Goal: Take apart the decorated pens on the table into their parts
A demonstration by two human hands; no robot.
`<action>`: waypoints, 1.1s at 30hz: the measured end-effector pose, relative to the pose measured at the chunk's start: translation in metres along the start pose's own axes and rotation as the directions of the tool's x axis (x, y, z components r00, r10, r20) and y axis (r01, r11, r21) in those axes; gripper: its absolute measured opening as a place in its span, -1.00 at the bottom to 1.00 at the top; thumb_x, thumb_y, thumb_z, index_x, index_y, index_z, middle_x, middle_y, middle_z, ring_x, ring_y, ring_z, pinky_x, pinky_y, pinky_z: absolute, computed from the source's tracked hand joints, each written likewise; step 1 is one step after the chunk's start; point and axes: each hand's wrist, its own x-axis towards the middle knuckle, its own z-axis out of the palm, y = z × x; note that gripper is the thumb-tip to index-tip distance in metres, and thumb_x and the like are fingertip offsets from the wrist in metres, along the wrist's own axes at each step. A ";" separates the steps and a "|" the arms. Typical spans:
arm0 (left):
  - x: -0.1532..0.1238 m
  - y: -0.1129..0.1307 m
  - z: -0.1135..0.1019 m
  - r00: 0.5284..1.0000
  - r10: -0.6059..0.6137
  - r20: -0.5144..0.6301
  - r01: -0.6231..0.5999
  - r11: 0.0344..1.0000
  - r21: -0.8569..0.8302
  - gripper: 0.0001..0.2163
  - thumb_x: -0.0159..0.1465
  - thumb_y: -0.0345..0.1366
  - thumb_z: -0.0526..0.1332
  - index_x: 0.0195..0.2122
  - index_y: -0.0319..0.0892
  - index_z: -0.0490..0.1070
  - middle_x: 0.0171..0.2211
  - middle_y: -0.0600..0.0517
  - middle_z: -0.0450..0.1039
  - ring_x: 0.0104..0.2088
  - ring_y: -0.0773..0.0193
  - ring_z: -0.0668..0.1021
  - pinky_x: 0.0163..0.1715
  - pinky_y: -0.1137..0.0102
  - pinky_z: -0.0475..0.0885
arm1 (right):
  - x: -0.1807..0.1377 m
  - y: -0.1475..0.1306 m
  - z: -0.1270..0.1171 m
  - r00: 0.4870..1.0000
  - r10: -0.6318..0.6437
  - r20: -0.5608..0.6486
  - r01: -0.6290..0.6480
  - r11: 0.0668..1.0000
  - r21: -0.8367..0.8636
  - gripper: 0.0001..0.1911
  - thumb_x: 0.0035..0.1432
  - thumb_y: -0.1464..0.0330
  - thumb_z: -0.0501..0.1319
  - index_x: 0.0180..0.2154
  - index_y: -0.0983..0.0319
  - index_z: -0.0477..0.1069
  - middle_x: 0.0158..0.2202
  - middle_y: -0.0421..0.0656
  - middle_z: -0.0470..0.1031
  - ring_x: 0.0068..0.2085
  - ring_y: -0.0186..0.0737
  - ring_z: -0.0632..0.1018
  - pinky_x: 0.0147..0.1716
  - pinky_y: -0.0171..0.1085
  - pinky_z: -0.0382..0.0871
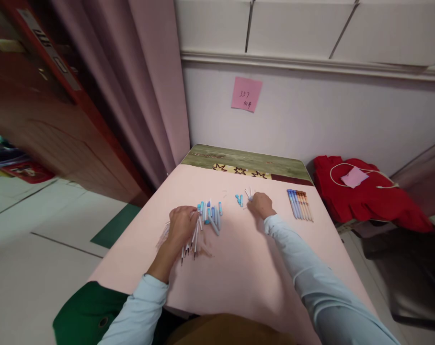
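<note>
Pink note point(246, 94) on wall point(311, 110); curtain point(151, 72) beside door point(59, 134); white cable point(386, 187) on red cloth point(383, 206).

Soft, rather dim light leaves a faint shadow beside the right sleeve point(303, 263) on the surface point(235, 263); the door point(55, 120) smears toward the stretched left edge, and the left hand point(183, 223) seems slightly blurred.

Left sleeve point(140, 306) and right sleeve point(303, 263): same pale blue, long, plain cloth. Left one ends short of the wrist, strip of bare forearm showing past the hem. Right one reaches the wrist, slightly bunched at the cuff, soft folds along the arm, deeper ones higher up. Left hand point(181, 225) and right hand point(262, 205) bare. Brown cloth point(232, 328) at torso, bottom edge; probably clothing, mostly cropped, can't tell the garment.
</note>
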 end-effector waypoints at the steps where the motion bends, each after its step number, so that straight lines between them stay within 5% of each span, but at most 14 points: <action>1: 0.000 0.001 0.001 1.000 0.005 0.004 -0.005 1.000 0.001 -0.73 0.30 -0.19 0.11 -0.18 -0.12 0.58 -0.11 -0.06 0.62 0.00 0.07 0.55 0.11 0.16 0.27 | -0.001 -0.001 0.001 1.000 -0.005 -0.006 0.005 1.000 -0.008 -0.64 0.15 0.33 0.22 -0.08 0.40 0.55 -0.09 0.23 0.57 -0.05 0.07 0.60 -0.14 -0.19 0.42; 8: 0.001 0.005 0.000 1.000 0.007 0.006 -0.007 1.000 0.010 -0.74 0.30 -0.21 0.11 -0.16 -0.13 0.58 -0.11 -0.06 0.61 0.01 0.06 0.54 0.12 0.13 0.27 | -0.011 -0.002 -0.007 0.998 -0.044 -0.052 0.042 0.998 -0.038 -0.64 0.22 0.30 0.16 -0.10 0.44 0.56 -0.12 0.26 0.57 -0.06 0.06 0.60 -0.12 -0.19 0.39; 13: -0.001 -0.003 0.002 1.000 -0.003 0.006 0.003 1.000 0.022 -0.74 0.31 -0.23 0.10 -0.20 -0.15 0.58 -0.13 -0.07 0.62 -0.02 0.05 0.56 0.09 0.14 0.30 | -0.047 -0.017 -0.009 0.993 -0.095 -0.075 0.093 0.995 -0.034 -0.63 0.23 0.26 0.13 -0.12 0.40 0.55 -0.17 0.20 0.60 -0.13 0.01 0.61 -0.19 -0.23 0.37; 20: -0.003 0.019 0.028 0.976 0.215 0.024 -0.216 0.976 0.006 -0.77 0.30 -0.35 0.14 -0.07 -0.15 0.52 -0.06 -0.10 0.57 0.02 0.06 0.52 0.10 0.14 0.32 | -0.092 -0.051 0.021 0.955 -0.297 0.018 0.284 0.926 0.247 -0.75 0.16 0.24 0.20 -0.38 0.26 0.56 -0.34 0.01 0.61 -0.31 -0.15 0.57 -0.34 -0.30 0.26; 27: 0.005 0.038 0.056 0.868 0.483 0.118 -0.488 0.872 0.025 -0.67 0.34 -0.42 0.08 0.10 -0.10 0.41 0.21 -0.12 0.37 0.22 0.08 0.38 0.23 0.05 0.20 | -0.081 -0.023 0.023 0.996 -0.070 -0.049 0.085 0.790 0.607 -0.66 0.27 0.19 0.05 -0.34 0.24 0.48 -0.38 -0.12 0.57 -0.34 -0.21 0.51 -0.37 -0.33 0.23; 33: 0.016 0.051 0.062 0.776 0.583 0.243 -0.603 0.798 0.013 -0.80 0.32 -0.36 0.16 -0.04 -0.08 0.44 0.12 -0.08 0.43 0.25 0.03 0.33 0.25 -0.06 0.10 | -0.071 0.000 0.014 0.979 0.128 -0.159 -0.039 0.882 0.470 -0.73 0.25 0.29 0.05 -0.11 0.21 0.45 -0.26 -0.11 0.58 -0.27 -0.15 0.53 -0.33 -0.29 0.22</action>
